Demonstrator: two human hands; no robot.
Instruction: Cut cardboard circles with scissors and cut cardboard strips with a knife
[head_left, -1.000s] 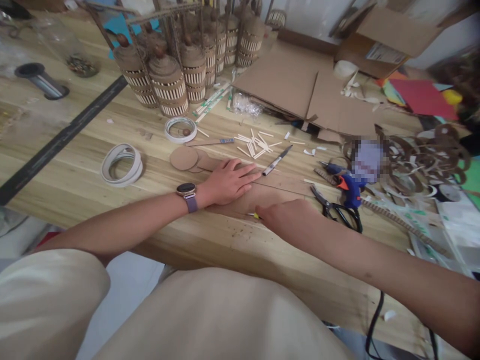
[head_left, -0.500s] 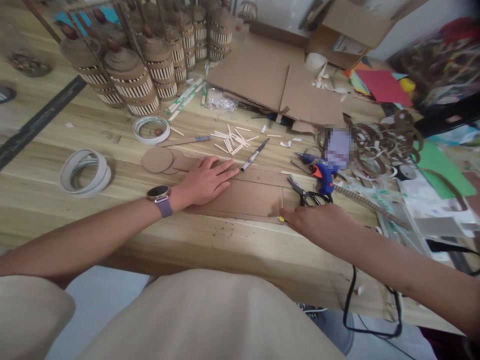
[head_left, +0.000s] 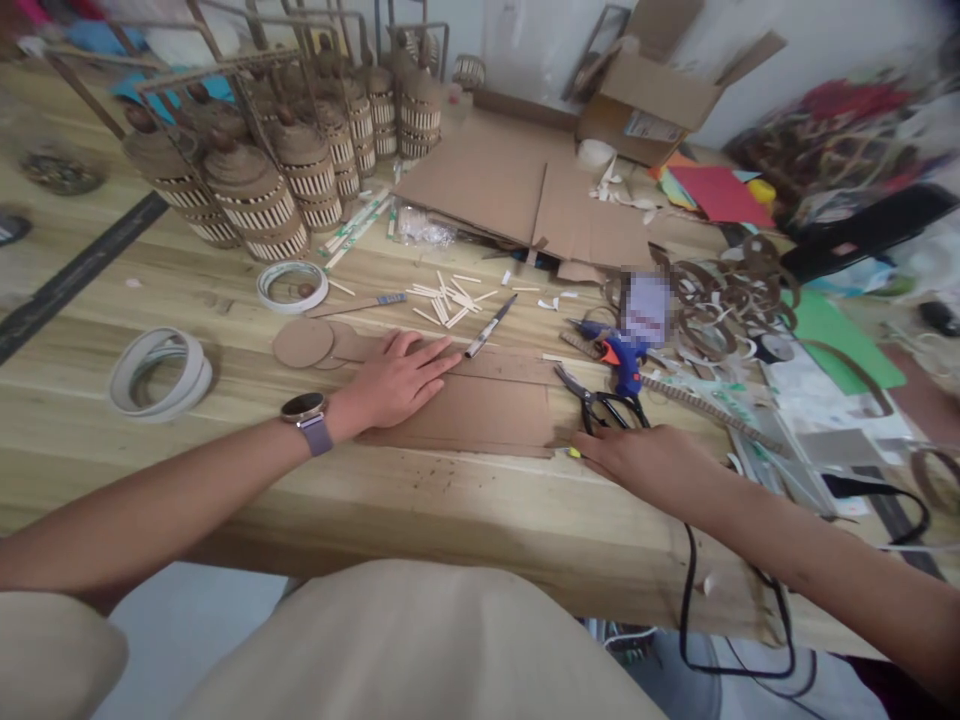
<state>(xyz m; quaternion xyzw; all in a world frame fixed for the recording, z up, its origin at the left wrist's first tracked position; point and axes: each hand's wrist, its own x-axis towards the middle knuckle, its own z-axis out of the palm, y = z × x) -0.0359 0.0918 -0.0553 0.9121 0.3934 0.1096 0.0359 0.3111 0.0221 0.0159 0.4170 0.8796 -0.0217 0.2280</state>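
My left hand lies flat with fingers spread on a rectangular piece of brown cardboard, pressing it to the table. My right hand is closed just beyond the cardboard's near right corner. From its fingers pokes the yellow end of a cutter knife, its body hidden under the hand. Black-handled scissors lie right behind that hand, and a blue glue gun rests farther back. A pen lies just past my left fingertips. Cardboard discs sit left of the sheet.
Short wooden sticks are scattered behind the pen. Tape rolls stand at the left, and several cardboard lanterns at the back left. Large cardboard sheets lie behind. Curled brown strips and green paper cover the right side.
My right hand has moved rightward with the cutter knife, from the cardboard's right edge to just off it. My left hand stays on the cardboard. The view has shifted slightly.
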